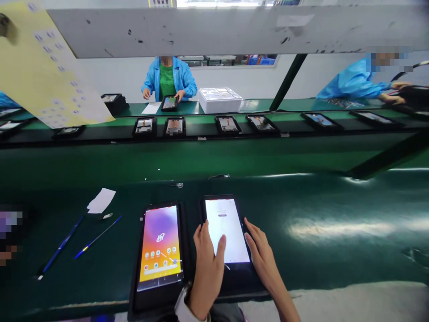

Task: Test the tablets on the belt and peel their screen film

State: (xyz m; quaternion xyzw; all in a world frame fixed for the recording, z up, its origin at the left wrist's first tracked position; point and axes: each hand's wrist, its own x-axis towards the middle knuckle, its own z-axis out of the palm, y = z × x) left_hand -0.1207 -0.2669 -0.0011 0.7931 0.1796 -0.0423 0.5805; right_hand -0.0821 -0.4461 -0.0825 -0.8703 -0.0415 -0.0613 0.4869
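Observation:
A tablet with a lit white screen [231, 232] lies on the green bench in front of me, in a black tray. My left hand [209, 255] rests over its left edge, fingers stretched and thumb apart above the screen. Along the right edge of the same tablet is my right hand [263, 252], its fingers extended and spread. Neither hand is wrapped around anything. To the left, a second tablet [161, 243] lies in its own black tray, showing an orange and purple home screen with icons.
Left on the bench are a blue pen [98, 237], a blue brush-like tool [63, 243] and white paper slips [101, 201]. Beyond runs a conveyor belt [201, 129] carrying several opened devices in trays. Two co-workers in blue sit across. A grey beam [217, 31] and yellow sheet [47, 67] hang overhead.

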